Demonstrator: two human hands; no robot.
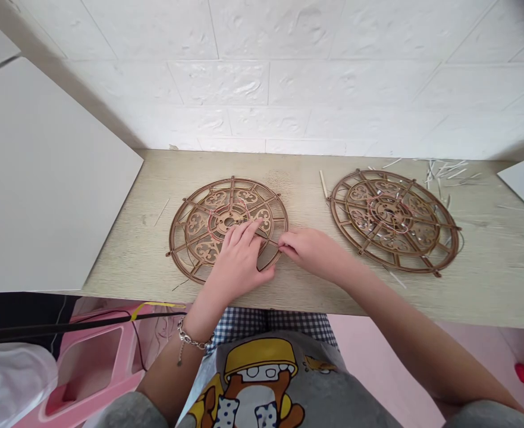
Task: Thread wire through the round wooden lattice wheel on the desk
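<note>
Before me on the table lies a round brown ornamental frame (192,221) with spokes, scrollwork and thin reddish wires near its hub. My left hand (240,257) rests over its lower right part, fingers stretched out and thumb apart. At the frame's right rim, my right hand (308,249) has thumb and fingertips pinched together. Whatever lies between those fingertips is too small to make out. A second round brown frame (339,223) of the same kind lies to the right, with wires at its hub. My left hand covers part of the first frame.
White wire offcuts (455,169) lie behind the right frame, and a pale stick (323,183) is near its left edge. The wooden table (502,267) meets a white brick-patterned wall (306,83). White panels (47,178) flank it. A pink stool (123,351) stands below left.
</note>
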